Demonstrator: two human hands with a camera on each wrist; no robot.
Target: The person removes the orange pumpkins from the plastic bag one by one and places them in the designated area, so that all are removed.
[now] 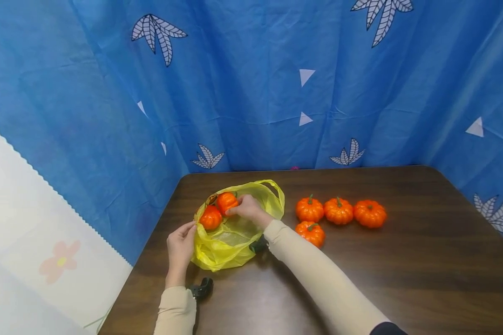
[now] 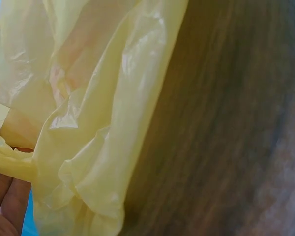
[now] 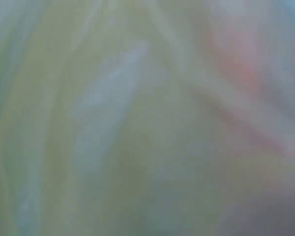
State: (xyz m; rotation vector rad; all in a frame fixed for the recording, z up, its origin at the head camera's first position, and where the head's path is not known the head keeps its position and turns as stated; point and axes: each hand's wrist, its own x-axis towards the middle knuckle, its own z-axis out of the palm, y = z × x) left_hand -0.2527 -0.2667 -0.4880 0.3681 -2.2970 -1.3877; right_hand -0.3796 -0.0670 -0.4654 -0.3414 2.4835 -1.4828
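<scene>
A thin yellow plastic bag (image 1: 222,253) lies with its mouth spread wide on the left of the table. My left hand (image 1: 181,246) pinches its near-left rim; the left wrist view shows fingers (image 2: 12,204) beside the crinkled film (image 2: 96,152). Reaching in over the opposite side, my right hand (image 1: 250,208) grips a small orange pumpkin (image 1: 226,202) by its right side, within the bag's opening. A second orange pumpkin (image 1: 211,217) rests inside, against the left wall. Blurred yellow film (image 3: 152,147) fills the right wrist view, with a reddish patch at upper right.
Several more small orange pumpkins (image 1: 339,211) with green stems stand right of the bag on the dark wooden table (image 1: 423,260). A blue patterned curtain (image 1: 260,93) hangs behind it. Dark wrist devices (image 1: 203,288) sit at both wrists.
</scene>
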